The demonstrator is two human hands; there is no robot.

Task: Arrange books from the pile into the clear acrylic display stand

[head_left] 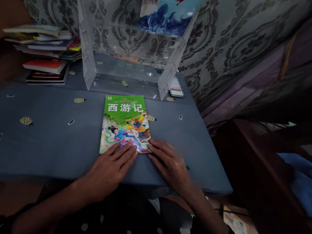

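Observation:
A green picture book (125,122) with large white characters and cartoon figures lies closed on the grey-blue tablecloth, its cover facing up. My left hand (111,168) rests flat over the book's lower edge, fingers stretched out on the cover. At the lower right corner of the book, my right hand (171,165) lies with fingers extended, the fingertips touching that corner. Its thumb is hidden beneath the hand. Neither hand grips the book.
Behind the book stands a clear acrylic rack (89,66), with a blue illustrated book (166,14) on its upper tier. Several stacked books (48,47) sit at the back left. The table's front edge (35,178) runs near my forearms; blue cloth (305,179) lies on dark furniture at right.

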